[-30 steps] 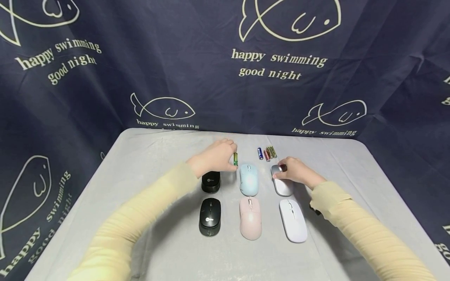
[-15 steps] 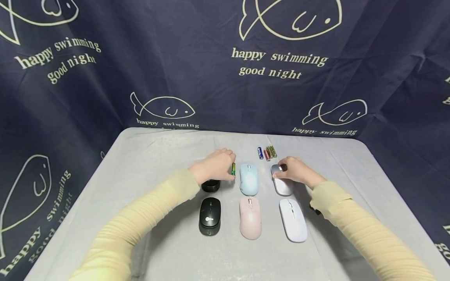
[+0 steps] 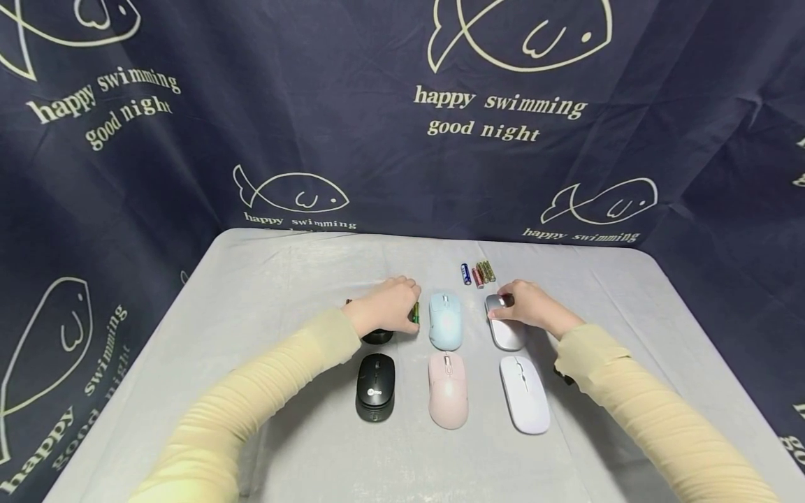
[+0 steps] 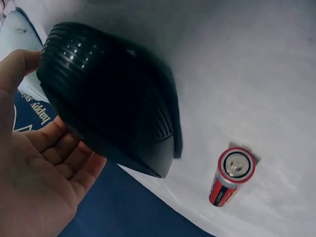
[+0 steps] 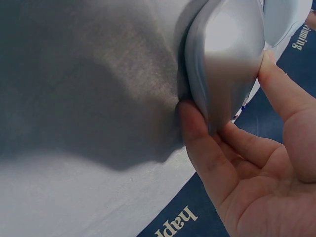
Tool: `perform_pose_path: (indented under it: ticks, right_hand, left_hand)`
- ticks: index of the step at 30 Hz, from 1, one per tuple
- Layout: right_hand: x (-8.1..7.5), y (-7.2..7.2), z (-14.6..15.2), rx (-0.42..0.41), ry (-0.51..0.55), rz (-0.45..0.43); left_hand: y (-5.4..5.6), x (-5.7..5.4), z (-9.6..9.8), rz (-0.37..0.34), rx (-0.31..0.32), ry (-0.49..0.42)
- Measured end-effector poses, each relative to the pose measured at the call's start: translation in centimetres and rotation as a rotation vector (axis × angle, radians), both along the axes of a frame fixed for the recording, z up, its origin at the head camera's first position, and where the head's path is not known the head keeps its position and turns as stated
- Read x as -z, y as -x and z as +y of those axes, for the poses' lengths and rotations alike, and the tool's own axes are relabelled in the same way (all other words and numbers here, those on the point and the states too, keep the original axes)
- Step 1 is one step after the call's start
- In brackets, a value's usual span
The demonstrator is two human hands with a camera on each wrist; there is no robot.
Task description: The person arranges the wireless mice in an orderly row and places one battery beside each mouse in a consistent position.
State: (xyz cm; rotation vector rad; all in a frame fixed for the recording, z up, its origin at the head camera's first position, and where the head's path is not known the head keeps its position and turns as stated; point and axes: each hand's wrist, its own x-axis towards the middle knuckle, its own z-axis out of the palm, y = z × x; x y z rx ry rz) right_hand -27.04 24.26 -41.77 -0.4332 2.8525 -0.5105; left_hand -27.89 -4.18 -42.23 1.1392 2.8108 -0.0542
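Left hand, pinching green battery, moved nearer, partly hiding black mouse; right hand grips silver mouse.

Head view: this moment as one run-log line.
left hand: holds green battery | right hand: grips silver mouse | between: light-blue mouse

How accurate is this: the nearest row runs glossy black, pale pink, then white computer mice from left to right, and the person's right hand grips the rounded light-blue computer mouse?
One part is wrong: the head view shows the person's right hand gripping the oval silver-grey computer mouse, not the rounded light-blue computer mouse beside it. The rest stands.
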Motion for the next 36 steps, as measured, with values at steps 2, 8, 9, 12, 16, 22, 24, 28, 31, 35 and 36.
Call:
perform_pose_path:
  ticks: [2, 8, 9, 12, 16, 22, 24, 28, 31, 35, 36]
  right_hand:
    - [0.00, -0.01, 0.02, 0.002, -0.002, 0.000]
    - [0.09, 0.05, 0.04, 0.005, 0.001, -0.005]
    - [0.12, 0.06, 0.05, 0.004, 0.004, -0.005]
    - [0.12, 0.08, 0.04, -0.004, 0.009, -0.003]
    - [0.11, 0.06, 0.06, -0.008, 0.004, -0.003]
    - [0.09, -0.01, -0.04, -0.009, -0.007, 0.007]
    - [0.05, 0.00, -0.05, -0.010, -0.005, 0.008]
    - [-0.02, 0.01, -0.05, -0.014, -0.002, 0.009]
    - [-0.05, 0.01, -0.04, -0.014, -0.001, 0.004]
    - [-0.02, 0.04, -0.02, -0.010, -0.001, -0.001]
    - [0.01, 0.05, -0.01, -0.010, -0.001, 0.000]
  left_hand:
    - [-0.01, 0.17, 0.00, -0.002, 0.004, -0.003]
    - [-0.03, 0.44, -0.03, -0.004, 0.009, 0.003]
    - [-0.04, 0.46, -0.03, -0.003, 0.008, 0.004]
    - [-0.03, 0.50, -0.01, -0.002, 0.008, 0.003]
    - [-0.01, 0.63, 0.00, 0.007, 0.012, 0.012]
    - [0.07, 0.91, 0.02, 0.004, 0.009, -0.001]
    - [0.08, 0.93, 0.04, 0.000, 0.007, -0.007]
    - [0.08, 0.90, 0.04, -0.010, 0.003, -0.019]
    - [0.07, 0.81, 0.00, -0.015, 0.004, -0.025]
    - [0.01, 0.54, -0.10, -0.012, 0.002, -0.031]
    - [-0.01, 0.42, -0.12, -0.011, 0.000, -0.032]
